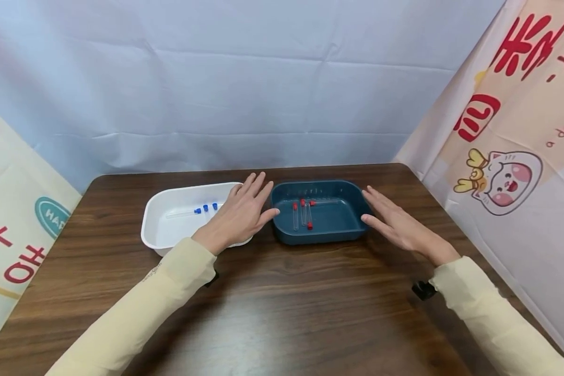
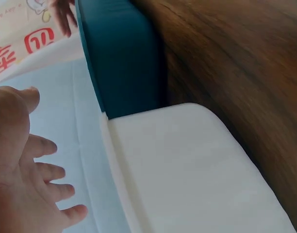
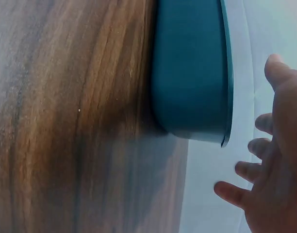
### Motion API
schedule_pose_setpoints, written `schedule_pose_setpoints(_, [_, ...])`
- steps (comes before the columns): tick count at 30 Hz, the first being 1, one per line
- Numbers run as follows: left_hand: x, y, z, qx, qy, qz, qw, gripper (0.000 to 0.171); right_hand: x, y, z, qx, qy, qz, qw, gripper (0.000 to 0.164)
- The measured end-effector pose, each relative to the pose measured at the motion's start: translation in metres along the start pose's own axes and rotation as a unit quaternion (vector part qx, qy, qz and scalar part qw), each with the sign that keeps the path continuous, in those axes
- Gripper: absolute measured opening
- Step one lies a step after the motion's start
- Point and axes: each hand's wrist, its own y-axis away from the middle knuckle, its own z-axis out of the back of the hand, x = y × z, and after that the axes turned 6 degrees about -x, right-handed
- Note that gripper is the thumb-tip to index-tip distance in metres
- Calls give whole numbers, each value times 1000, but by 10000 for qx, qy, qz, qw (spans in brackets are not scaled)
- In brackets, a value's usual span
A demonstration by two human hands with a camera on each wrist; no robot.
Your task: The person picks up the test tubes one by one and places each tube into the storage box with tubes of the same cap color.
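A dark teal basin (image 1: 321,237) holds several clear test tubes (image 1: 295,215) with red caps. Left of it stands a white basin (image 1: 159,224), where 3 clear tubes with blue caps (image 1: 206,208) show. My left hand (image 1: 242,211) hovers over the white basin's right end, fingers extended, covering part of it in the head view. At the teal basin's right end is my right hand (image 1: 399,224), its fingers straight and its fingertips close to the rim. Both hands hold nothing. In the left wrist view the two basins meet at a corner.
The basins stand toward the back of a dark wooden table (image 1: 282,308). A pale cloth (image 1: 244,94) hangs behind it. Printed cloths (image 1: 512,172) with red characters and cartoons flank both sides. Black wrist camera parts (image 1: 423,290) show below the right sleeve.
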Motion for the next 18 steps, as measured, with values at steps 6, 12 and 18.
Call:
schedule_pose_setpoints(6, [12, 19, 10, -148, -123, 54, 9998, 74, 6, -1, -1, -190, 593, 223, 9978, 76])
schedule_pose_setpoints(12, [28, 35, 21, -227, -248, 171, 9993, 73, 3, 2, 5, -271, 833, 203, 9959, 77])
schedule_pose_setpoints(18, [47, 55, 32, -293, -277, 420, 9983, 77, -9, 6, 10, -403, 928, 204, 9947, 78])
